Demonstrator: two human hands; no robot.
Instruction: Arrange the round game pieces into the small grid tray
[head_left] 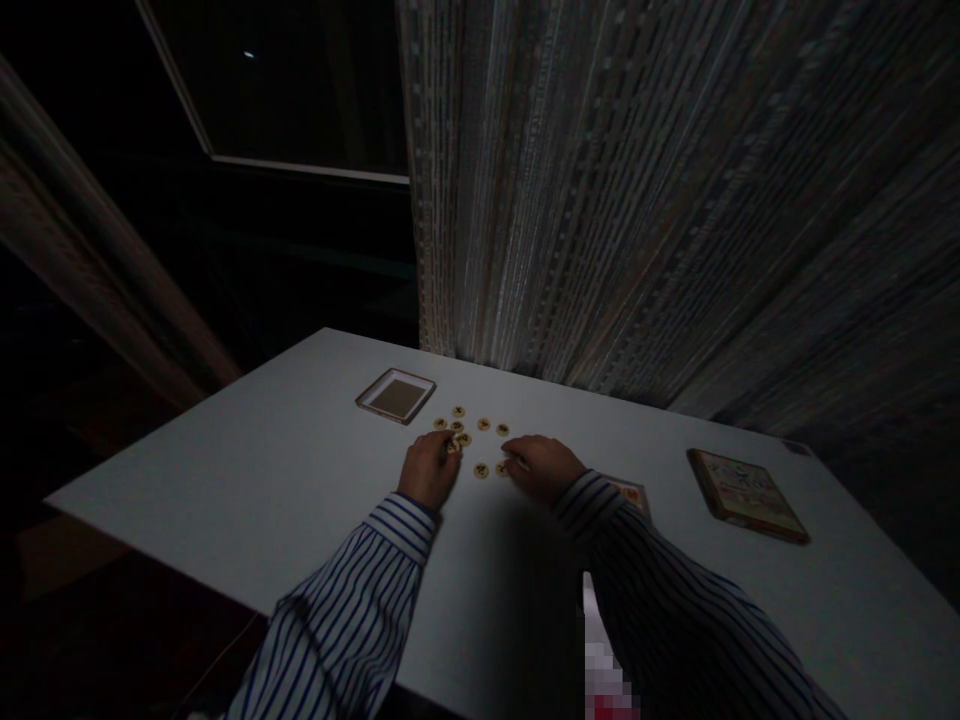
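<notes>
Several round wooden xiangqi pieces [481,470] with dark characters lie on the white table [300,450] between and beyond my hands. My left hand [429,470] is closed, with a xiangqi piece [452,445] between thumb and fingers, right beside a cluster of other pieces. Opposite it, my right hand [545,467] rests low over the table, its thumb and index finger curved with a gap between them. The thumb tip partly covers another xiangqi piece [500,468]. Part of the right hand's grasp is dim and hard to make out.
An open shallow box tray [365,403] sits at the back left. To the right lies a box lid with printed artwork [750,495]. A printed sheet [636,494] shows partly behind my right sleeve. Striped curtains [525,200] hang along the table's far edge; the room is dark.
</notes>
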